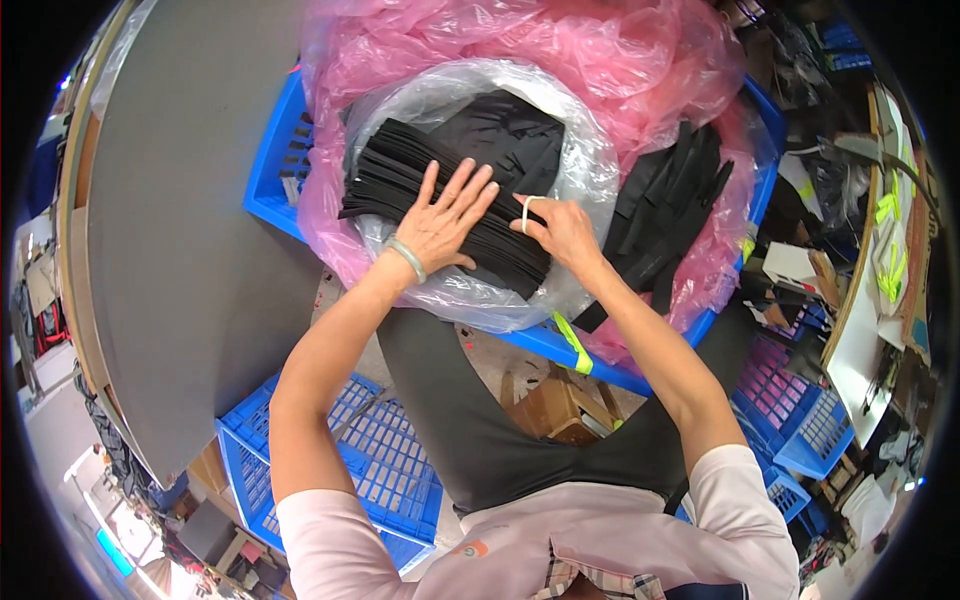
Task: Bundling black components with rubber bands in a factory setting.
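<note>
Landmark: clear bag (592,150), mouth spread wide; all places below given relative to it.
Black strips: bundle (400,155) of many thin black strips, lying side by side in a dense row inside the clear bag, running from its left part toward its lower right.
Left hand: (445,220) on the bundle within the clear bag; palm down, fingers spread and extended, pressing flat, not grasping.
Left wrist: pale bangle (408,260), over the clear bag's lower-left edge.
Right hand: (560,232) at the bundle's right side, over the clear bag's right half; fingers bent, thumb and forefinger near each other at the strips. Cannot tell whether a strip is pinched.
Right fingers: pale loop (526,213) around or against them; exact seating unclear.
Under-layer: flat black pieces (535,130) in the clear bag, behind the bundle.
Surround: pink bag (420,40) around the clear bag; blue crate (268,185) outside both.
Right of clear bag: second black pile (655,205), loose, on the pink plastic.
Left of clear bag: grey bench (180,200).
Nearer the person than clear bag: yellow-green strip (573,345) over the crate rim; cardboard box (550,408) lower down.
</note>
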